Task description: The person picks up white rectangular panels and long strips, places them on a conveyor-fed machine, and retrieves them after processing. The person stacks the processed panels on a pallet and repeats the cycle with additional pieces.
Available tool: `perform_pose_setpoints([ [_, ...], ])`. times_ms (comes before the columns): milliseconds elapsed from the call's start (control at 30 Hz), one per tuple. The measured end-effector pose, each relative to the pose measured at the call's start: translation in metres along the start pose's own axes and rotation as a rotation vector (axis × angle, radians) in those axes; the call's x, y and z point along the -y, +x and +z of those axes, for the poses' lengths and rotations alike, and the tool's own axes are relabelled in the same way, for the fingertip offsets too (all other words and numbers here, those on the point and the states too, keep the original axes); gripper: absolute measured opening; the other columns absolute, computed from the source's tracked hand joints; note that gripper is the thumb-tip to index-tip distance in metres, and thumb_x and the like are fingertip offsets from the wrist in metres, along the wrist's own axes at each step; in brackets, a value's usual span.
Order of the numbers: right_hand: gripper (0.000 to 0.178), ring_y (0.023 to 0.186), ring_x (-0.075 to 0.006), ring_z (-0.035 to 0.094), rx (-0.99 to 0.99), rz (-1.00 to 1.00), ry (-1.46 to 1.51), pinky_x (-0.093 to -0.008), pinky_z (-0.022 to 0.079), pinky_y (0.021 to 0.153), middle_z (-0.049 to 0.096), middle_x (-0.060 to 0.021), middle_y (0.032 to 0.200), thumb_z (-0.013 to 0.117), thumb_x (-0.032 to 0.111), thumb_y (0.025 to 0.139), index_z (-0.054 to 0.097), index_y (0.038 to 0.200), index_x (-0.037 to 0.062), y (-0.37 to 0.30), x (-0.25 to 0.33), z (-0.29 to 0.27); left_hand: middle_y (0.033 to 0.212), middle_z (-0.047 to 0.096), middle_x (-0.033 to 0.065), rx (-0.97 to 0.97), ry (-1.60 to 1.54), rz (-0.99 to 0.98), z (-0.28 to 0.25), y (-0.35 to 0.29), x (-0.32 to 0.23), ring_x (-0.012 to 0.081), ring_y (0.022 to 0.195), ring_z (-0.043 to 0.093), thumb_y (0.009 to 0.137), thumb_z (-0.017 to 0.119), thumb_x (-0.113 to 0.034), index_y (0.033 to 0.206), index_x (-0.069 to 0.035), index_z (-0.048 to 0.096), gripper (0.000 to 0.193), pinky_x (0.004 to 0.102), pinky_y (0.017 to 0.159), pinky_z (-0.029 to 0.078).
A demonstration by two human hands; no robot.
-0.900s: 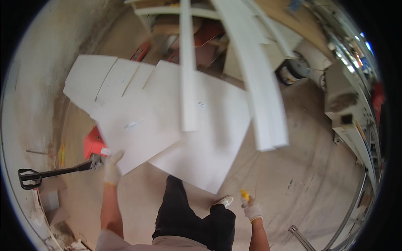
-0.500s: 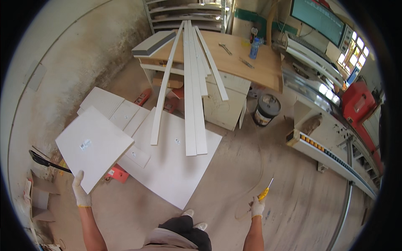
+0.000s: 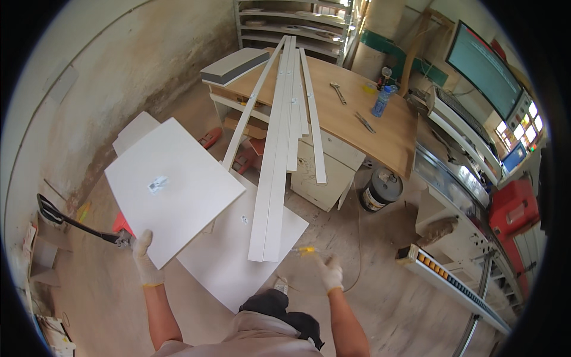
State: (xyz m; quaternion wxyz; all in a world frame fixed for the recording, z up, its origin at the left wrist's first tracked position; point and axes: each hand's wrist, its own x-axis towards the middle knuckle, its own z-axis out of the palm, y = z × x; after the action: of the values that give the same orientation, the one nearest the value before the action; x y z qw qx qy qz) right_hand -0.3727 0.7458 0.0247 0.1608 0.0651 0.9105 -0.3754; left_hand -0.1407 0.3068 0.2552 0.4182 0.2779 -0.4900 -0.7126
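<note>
My gloved left hand (image 3: 146,259) grips a square white panel (image 3: 184,196) by its lower corner, thumb on the top face. A small label is stuck on that face. The panel is held up over a stack of boards, hiding much of it. My gloved right hand (image 3: 329,272), out to the right, is closed round a yellow-handled screwdriver (image 3: 307,251); its tip is blurred and points left. Between the hands, long white strips (image 3: 270,202) run from the wooden table over a large white board (image 3: 238,268) lying below.
The wooden table (image 3: 380,140) carries a wrench (image 3: 338,93), pliers (image 3: 364,122) and a blue bottle (image 3: 382,102). A black bucket (image 3: 382,189) stands beside it. A machine with a long rail (image 3: 458,291) is at right. A black-handled pallet jack (image 3: 77,223) stands at left.
My left hand has brought the panel right and closer. My right hand has swung left with the screwdriver, which now points left instead of up. The head view has shifted.
</note>
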Motion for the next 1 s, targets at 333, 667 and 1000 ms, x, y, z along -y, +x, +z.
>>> perform_pose_setpoints([
  [333, 0.078, 0.111, -0.027, 0.074, 0.679, 0.034, 0.762, -0.0378, 0.06, 0.097, 0.074, -0.0225, 0.128, 0.089, 0.026, 0.088, 0.053, 0.146, -0.0135, 0.026, 0.199, 0.077, 0.152, 0.061, 0.0179, -0.197, 0.129, -0.118, -0.001, -0.098, -0.01, 0.0298, 0.136, 0.062, 0.092, 0.074, -0.026, 0.158, 0.008, 0.049, 0.078, 0.0414, 0.114, 0.049],
  [667, 0.053, 0.096, -0.0278, 0.077, 0.534, -0.094, 0.712, -0.0385, 0.062, 0.088, 0.078, -0.0211, 0.112, 0.087, 0.016, 0.087, 0.066, 0.126, -0.0134, 0.002, 0.227, 0.072, 0.146, 0.062, 0.0207, -0.25, 0.199, -0.073, -0.055, -0.171, -0.053, 0.0327, 0.131, 0.064, 0.087, 0.078, -0.026, 0.16, 0.008, 0.043, 0.088, 0.0444, 0.109, 0.054],
  [1000, 0.048, 0.096, -0.0275, 0.078, 0.553, -0.033, 0.749, -0.0395, 0.063, 0.086, 0.078, -0.0183, 0.117, 0.083, 0.01, 0.089, 0.068, 0.131, -0.0083, -0.009, 0.235, 0.093, 0.142, 0.066, 0.0165, -0.115, 0.067, -0.185, -0.138, -0.122, -0.062, 0.03, 0.125, 0.067, 0.086, 0.079, -0.023, 0.156, 0.005, 0.05, 0.08, 0.0433, 0.105, 0.056],
])
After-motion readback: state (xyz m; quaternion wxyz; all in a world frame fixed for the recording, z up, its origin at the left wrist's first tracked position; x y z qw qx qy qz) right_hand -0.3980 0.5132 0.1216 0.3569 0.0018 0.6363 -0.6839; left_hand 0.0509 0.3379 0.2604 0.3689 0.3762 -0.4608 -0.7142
